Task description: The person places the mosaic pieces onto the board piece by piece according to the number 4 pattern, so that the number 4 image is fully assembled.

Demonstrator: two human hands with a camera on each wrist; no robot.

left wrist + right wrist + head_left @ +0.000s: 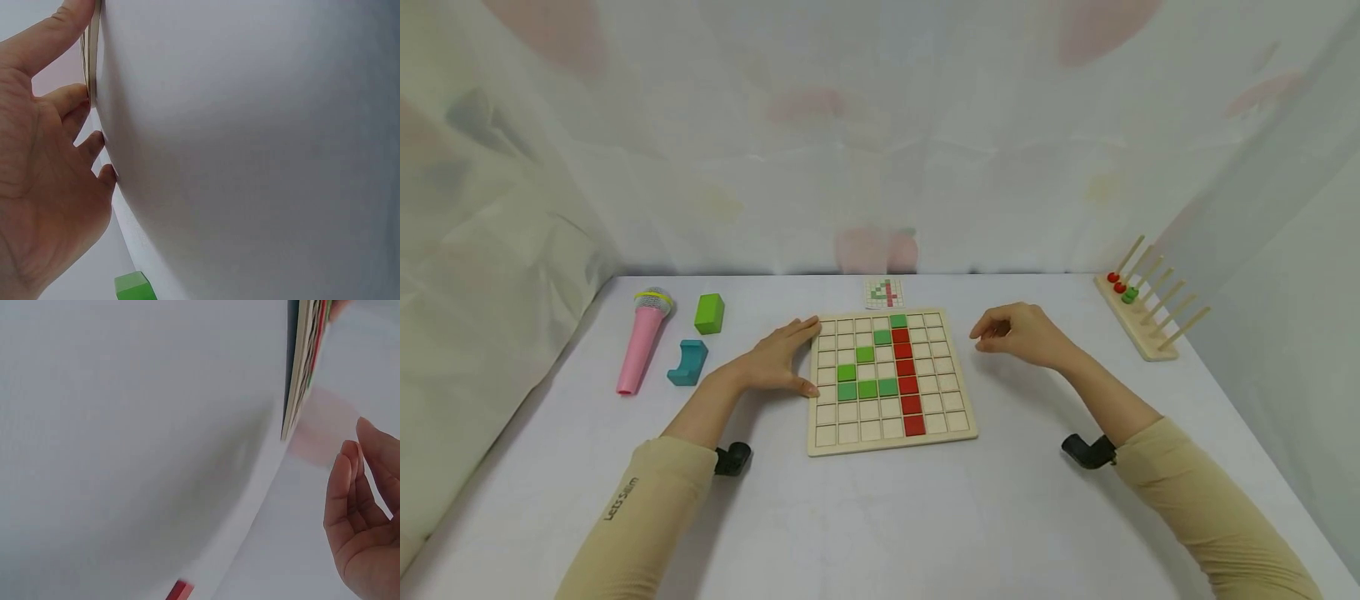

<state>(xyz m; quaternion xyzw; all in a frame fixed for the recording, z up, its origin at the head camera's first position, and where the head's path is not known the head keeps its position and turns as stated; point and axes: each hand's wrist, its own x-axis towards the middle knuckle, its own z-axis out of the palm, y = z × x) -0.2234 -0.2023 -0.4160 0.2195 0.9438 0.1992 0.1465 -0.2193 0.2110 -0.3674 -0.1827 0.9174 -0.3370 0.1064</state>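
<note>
A wooden grid board [859, 444] lies on the table with green tiles [867, 389] and a column of red tiles [907, 385] in its cells. My left hand [775, 358] rests at the board's left edge, thumb and fingers spread and touching the rim. In the left wrist view, the thumb and a fingertip meet the board's edge [94, 56]. To the right of the board hovers my right hand [1018, 333], fingers loosely bent and nothing between them. A small card [884, 293] printed with a green and red grid pattern lies behind the board.
At the left are a pink toy microphone [642, 348], a green block [709, 314] and a teal curved block [688, 363]. A wooden peg stand [1138, 329] with red and green beads stands at the far right. Fabric curtains [880, 167] hang behind the table.
</note>
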